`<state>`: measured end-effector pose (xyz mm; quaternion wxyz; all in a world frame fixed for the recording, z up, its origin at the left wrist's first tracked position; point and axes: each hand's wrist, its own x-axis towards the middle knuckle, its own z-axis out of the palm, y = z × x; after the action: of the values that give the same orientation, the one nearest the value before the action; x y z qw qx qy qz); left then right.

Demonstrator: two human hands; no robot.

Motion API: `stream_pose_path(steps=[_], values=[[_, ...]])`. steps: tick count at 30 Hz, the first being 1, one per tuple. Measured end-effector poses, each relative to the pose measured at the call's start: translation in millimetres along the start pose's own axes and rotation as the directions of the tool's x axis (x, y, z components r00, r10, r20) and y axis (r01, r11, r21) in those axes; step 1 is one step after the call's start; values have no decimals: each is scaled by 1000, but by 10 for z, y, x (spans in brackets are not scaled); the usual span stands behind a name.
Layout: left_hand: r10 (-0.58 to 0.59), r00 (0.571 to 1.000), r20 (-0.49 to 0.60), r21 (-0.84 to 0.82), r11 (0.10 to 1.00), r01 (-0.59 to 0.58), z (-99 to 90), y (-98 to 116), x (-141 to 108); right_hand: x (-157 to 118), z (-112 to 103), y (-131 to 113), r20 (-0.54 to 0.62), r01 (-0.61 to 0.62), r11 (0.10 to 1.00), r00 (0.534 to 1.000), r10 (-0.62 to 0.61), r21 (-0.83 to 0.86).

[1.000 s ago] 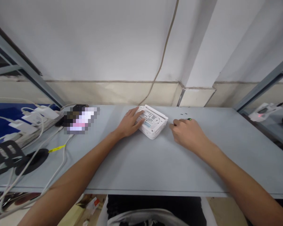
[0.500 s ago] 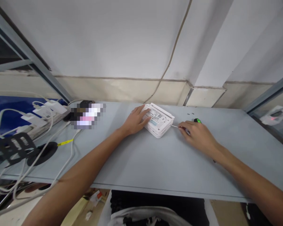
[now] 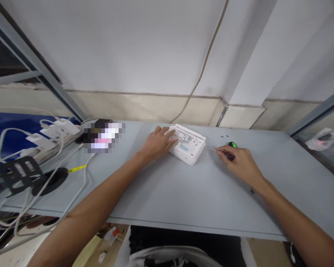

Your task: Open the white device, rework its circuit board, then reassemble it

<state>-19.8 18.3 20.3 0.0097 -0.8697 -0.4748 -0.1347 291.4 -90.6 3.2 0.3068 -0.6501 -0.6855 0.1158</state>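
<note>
router lies under the spread left hand; too light a press could let the screwdriver gripped in the right hand skid.

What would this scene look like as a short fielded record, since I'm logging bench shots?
surface: flat grey tabletop
left hand: fingers resting on white rectangular plastic device
right hand: gripping slim dark-handled tool with thin metal shaft
tool tip: towards the device; contact unclear
beyond right hand: small green-and-black object, partly hidden
far left: white plastic plug-in chargers, black slotted stand
</note>
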Motion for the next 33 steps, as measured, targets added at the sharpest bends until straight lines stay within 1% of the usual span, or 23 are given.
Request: stream_pose_path(steps=[2, 3, 4, 5, 6, 7, 8, 9, 10, 11, 12, 14, 16, 18, 20, 23, 25, 27, 29, 30, 33], values=[[-53, 997, -61, -18, 998, 52, -80, 5, -9, 12, -71, 72, -79, -33, 998, 996, 37, 56], [-52, 995, -90, -68, 997, 46, -114, -8, -14, 18, -99, 99, -114, -34, 996, 992, 44, 84], [-21, 995, -100, -140, 990, 7, -140, -31, -19, 25, -120, 117, -143, -24, 994, 989, 39, 107], [38, 996, -84, -227, 972, -56, -160, -62, -23, 28, -134, 126, -161, -4, 992, 987, 25, 128], [115, 993, -41, -321, 939, -122, -172, -98, -28, 28, -143, 125, -174, 20, 988, 985, 8, 156], [199, 980, 24, -411, 895, -172, -177, -136, -33, 22, -147, 113, -177, 42, 980, 984, -7, 192], [273, 957, 95, -486, 852, -195, -177, -171, -37, 10, -148, 92, -171, 60, 970, 985, -20, 236], [323, 934, 155, -538, 820, -195, -172, -200, -40, -8, -148, 60, -162, 80, 957, 986, -35, 279], [348, 917, 194, -569, 802, -184, -163, -219, -42, -31, -147, 21, -156, 107, 944, 986, -60, 312], [355, 912, 208, -581, 795, -176, -149, -225, -42, -57, -146, -24, -147, 148, 933, 984, -104, 329], [350, 914, 204, -580, 796, -176, -131, -218, -42, -84, -144, -71, -141, 205, 921, 976, -166, 330], [320, 932, 167, -547, 817, -183, -81, -163, -38, -129, -135, -158, -129, 327, 893, 945, -301, 309], [272, 955, 123, -482, 857, -182, -14, -71, -34, -155, -115, -216, -109, 398, 870, 917, -383, 292], [226, 971, 79, -416, 893, -174, 58, 24, -31, -159, -90, -234, -76, 419, 868, 907, -415, 267], [209, 977, 43, -380, 908, -178, 117, 92, -29, -152, -66, -217, -55, 426, 875, 903, -425, 230], [216, 976, 17, -368, 909, -195, 156, 127, -30, -142, -44, -159, -82, 446, 877, 895, -438, 180], [220, 975, 21, -368, 909, -196, 158, 125, -35, -140, -38, -127, -124, 486, 861, 873, -471, 148], [221, 975, 30, -370, 908, -195, 152, 126, -42, -143, -37, -120, -155, 541, 836, 837, -525, 91], [225, 974, 30, -374, 906, -198, 142, 131, -52, -151, -42, -148, -160, 583, 813, 802, -575, -1], [226, 973, 34, -377, 905, -197, 134, 131, -57, -157, -45, -176, -145, 594, 802, 790, -596, -62], [249, 965, 86, -400, 895, -196, 100, 99, -69, -189, -40, -291, -57, 613, 742, 760, -648, -272]])
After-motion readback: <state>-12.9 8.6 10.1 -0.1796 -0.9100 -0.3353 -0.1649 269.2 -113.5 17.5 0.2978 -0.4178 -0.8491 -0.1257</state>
